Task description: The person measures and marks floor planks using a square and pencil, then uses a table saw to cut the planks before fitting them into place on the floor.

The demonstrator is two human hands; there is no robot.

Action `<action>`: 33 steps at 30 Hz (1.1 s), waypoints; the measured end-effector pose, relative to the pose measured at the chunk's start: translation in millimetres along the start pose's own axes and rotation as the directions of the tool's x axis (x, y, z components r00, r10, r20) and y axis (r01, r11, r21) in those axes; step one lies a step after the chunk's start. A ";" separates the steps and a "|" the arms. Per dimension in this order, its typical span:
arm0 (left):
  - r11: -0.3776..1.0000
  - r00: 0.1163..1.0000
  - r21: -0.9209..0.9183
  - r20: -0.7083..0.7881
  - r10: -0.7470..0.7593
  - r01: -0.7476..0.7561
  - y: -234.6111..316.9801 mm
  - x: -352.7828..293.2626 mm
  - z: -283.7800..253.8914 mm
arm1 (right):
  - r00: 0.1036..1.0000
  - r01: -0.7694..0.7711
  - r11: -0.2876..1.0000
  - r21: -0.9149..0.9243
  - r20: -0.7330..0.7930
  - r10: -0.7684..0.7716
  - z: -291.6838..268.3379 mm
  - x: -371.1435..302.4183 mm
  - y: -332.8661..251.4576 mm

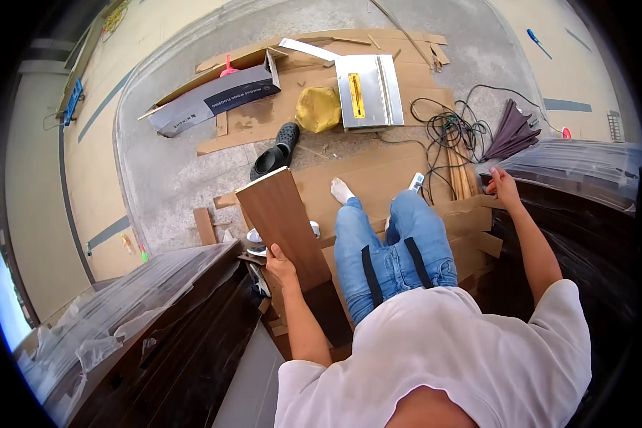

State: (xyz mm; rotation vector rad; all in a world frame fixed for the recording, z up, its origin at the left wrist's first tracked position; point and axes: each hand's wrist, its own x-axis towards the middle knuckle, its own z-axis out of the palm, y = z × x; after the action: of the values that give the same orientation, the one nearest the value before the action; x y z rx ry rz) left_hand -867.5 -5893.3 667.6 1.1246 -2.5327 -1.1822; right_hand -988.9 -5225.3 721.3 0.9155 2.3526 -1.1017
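Observation:
My left hand (pixel 279 265) is closed on the left edge of a brown wooden floor plank (pixel 278 217). The plank slants upright beside my left leg, and its lower end is in shadow. My right hand (pixel 504 187) is out to the right with its fingers curled, by the corner of a dark stack (pixel 571 228) under clear plastic wrap. What it grips, if anything, is too small to make out. A black clog (pixel 277 151) lies just beyond the plank's far end.
Cardboard sheets (pixel 321 158) cover the floor ahead. On them stand a metal table-saw-like box (pixel 369 89), a yellow bag-like thing (pixel 317 109) and a long open carton (pixel 214 100). Black cable (pixel 453 128) lies tangled beside a folded umbrella (pixel 510 132). Another wrapped dark stack (pixel 157 335) is at left.

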 end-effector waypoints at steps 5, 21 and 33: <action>0.994 0.993 -0.006 0.044 -0.110 0.110 -53.9 88.4 93.1 | 0.969 0.248 0.949 -0.193 0.041 -0.245 76.3 131.4 -105.5; 0.972 0.958 0.050 0.165 -0.234 0.229 -334.0 236.9 376.0 | 0.515 0.628 0.361 -0.689 0.020 -0.857 316.5 697.6 -226.5; 0.849 0.942 0.426 -0.258 -0.217 0.312 -291.9 238.1 406.1 | 0.866 0.450 0.811 -0.374 0.404 -0.295 359.4 752.7 -244.4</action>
State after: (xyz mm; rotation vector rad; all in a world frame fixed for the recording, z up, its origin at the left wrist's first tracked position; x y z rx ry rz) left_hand -1032.1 -5928.1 139.9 1.6514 -2.6243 -0.4605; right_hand -1672.4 -5326.1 193.8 0.0759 2.3959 -0.6932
